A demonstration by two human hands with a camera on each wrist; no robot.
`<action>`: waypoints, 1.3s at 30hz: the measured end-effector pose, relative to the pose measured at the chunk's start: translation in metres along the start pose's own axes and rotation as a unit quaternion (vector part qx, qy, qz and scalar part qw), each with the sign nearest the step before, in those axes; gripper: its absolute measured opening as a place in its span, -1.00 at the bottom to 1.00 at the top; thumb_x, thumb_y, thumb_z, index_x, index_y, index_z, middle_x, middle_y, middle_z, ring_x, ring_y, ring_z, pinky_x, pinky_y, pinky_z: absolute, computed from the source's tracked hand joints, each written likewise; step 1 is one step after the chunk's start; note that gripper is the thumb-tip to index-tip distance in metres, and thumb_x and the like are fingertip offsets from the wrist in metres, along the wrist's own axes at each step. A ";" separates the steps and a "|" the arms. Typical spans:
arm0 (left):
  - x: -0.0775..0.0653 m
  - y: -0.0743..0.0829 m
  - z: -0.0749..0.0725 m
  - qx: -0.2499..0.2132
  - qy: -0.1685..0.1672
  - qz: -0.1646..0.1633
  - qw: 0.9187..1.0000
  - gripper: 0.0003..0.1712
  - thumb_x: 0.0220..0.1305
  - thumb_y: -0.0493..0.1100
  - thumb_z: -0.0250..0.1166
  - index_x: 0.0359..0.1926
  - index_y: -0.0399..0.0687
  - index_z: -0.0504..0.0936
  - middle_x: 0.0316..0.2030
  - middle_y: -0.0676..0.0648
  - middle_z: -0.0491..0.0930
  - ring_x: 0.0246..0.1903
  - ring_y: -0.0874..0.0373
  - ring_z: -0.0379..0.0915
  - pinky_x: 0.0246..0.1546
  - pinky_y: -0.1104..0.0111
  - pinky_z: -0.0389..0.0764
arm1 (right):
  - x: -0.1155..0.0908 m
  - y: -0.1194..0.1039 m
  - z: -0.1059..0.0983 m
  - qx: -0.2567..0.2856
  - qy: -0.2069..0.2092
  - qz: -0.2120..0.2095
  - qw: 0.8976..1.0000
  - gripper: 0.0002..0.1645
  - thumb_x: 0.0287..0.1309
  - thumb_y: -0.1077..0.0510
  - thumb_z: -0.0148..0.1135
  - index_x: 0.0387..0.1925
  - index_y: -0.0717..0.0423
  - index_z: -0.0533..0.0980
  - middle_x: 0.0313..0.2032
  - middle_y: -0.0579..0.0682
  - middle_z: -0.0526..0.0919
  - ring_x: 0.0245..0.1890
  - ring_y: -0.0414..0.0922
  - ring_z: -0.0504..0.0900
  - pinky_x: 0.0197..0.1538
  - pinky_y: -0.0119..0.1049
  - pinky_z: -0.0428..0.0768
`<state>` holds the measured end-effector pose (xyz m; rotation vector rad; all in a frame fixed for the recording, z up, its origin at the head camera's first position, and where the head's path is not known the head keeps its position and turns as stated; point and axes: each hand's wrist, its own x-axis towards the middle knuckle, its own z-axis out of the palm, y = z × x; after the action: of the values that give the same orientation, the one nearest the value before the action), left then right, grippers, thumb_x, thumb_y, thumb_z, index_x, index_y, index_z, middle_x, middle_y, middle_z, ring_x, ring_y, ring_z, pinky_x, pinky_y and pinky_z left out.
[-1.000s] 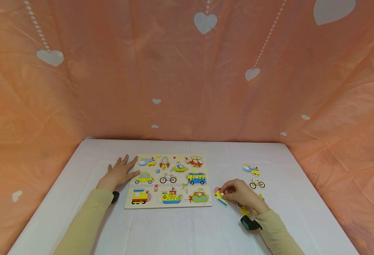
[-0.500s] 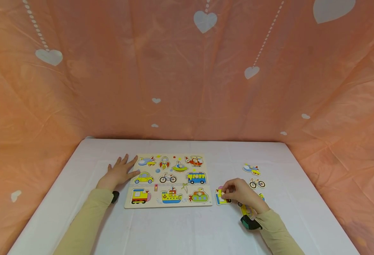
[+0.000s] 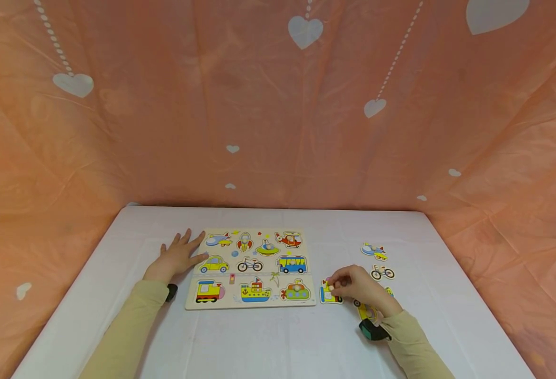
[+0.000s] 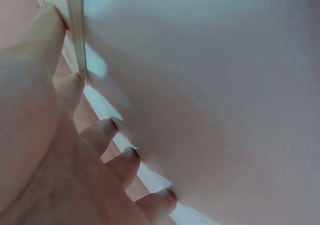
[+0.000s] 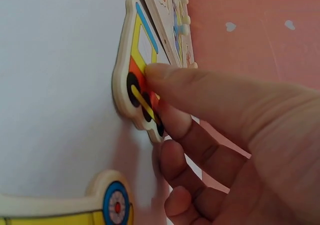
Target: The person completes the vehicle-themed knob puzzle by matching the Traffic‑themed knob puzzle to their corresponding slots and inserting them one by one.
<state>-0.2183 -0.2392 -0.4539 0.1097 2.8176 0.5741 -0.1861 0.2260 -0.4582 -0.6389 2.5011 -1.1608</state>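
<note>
A wooden puzzle board (image 3: 192, 302) printed with vehicles lies on the white table. My left hand (image 3: 171, 261) rests at its left side, fingers spread, with the thumb and forefinger touching the board's edge (image 4: 76, 40). Right of the board, my right hand (image 3: 358, 287) pinches the knob of a train puzzle piece (image 3: 325, 296) between thumb and fingers. In the right wrist view the train piece (image 5: 145, 60) is close to the table beside the board; my thumb hides its knob. Under my right wrist lies a yellow car piece (image 3: 366, 312), partly covered.
An airplane piece (image 3: 374, 251) and a bicycle piece (image 3: 382, 272) lie farther right. Another piece (image 3: 389, 291) is mostly hidden behind the right hand. Knobbed pieces such as the bus (image 3: 292, 265) and submarine (image 3: 295, 290) sit in the board. A pink curtain (image 3: 278, 131) surrounds the table.
The train piece has turned from a slant to roughly square with the board, pinched by my right hand throughout. My left hand has stayed in place.
</note>
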 end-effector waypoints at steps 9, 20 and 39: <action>-0.001 0.001 0.000 0.005 0.003 0.001 1.000 -0.08 0.28 0.21 0.19 0.47 -0.09 0.04 0.41 -0.46 -0.19 0.35 -0.48 -0.38 0.18 -0.40 -0.30 | 0.000 -0.001 -0.002 -0.017 0.005 -0.002 1.000 -0.85 0.01 0.28 0.42 -0.31 0.18 0.66 -0.43 -0.11 0.60 -0.48 -0.24 0.47 -0.44 -0.45 0.47; -0.002 0.001 -0.002 0.002 0.001 0.002 1.000 -0.09 0.28 0.19 0.19 0.47 -0.09 0.04 0.41 -0.46 -0.20 0.35 -0.48 -0.39 0.18 -0.40 -0.31 | -0.001 0.004 -0.005 -0.029 0.021 -0.009 0.999 -0.86 -0.01 0.22 0.45 -0.34 0.13 0.66 -0.44 -0.13 0.62 -0.49 -0.26 0.48 -0.45 -0.42 0.48; -0.002 0.002 -0.001 0.000 -0.006 -0.004 1.000 -0.09 0.28 0.20 0.19 0.47 -0.09 0.03 0.41 -0.46 -0.20 0.35 -0.47 -0.40 0.18 -0.40 -0.31 | 0.004 -0.007 -0.003 -0.044 0.083 0.006 0.996 -0.86 -0.06 0.15 0.50 -0.45 -0.01 0.64 -0.56 -0.19 0.51 -0.49 -0.23 0.43 -0.46 -0.45 0.38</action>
<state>-0.2169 -0.2381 -0.4517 0.1001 2.8060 0.5688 -0.1888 0.2218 -0.4512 -0.5688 2.7033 -1.1479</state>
